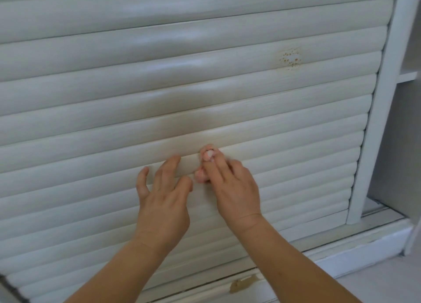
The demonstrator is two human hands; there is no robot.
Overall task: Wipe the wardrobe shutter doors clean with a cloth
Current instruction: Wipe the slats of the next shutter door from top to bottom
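A white slatted shutter door (159, 79) of the wardrobe fills the view. My right hand (232, 186) presses a small pink and white cloth (206, 160) against a slat near the middle, with the cloth wrapped around a fingertip. My left hand (163, 195) rests beside it to the left, fingers spread on the slats and holding nothing. A patch of brown specks (290, 57) marks a slat at the upper right.
A white vertical frame post (376, 111) bounds the shutter on the right, with shelves (407, 76) beyond it. A white base rail (355, 245) runs along the bottom, chipped with a tan patch (242, 283).
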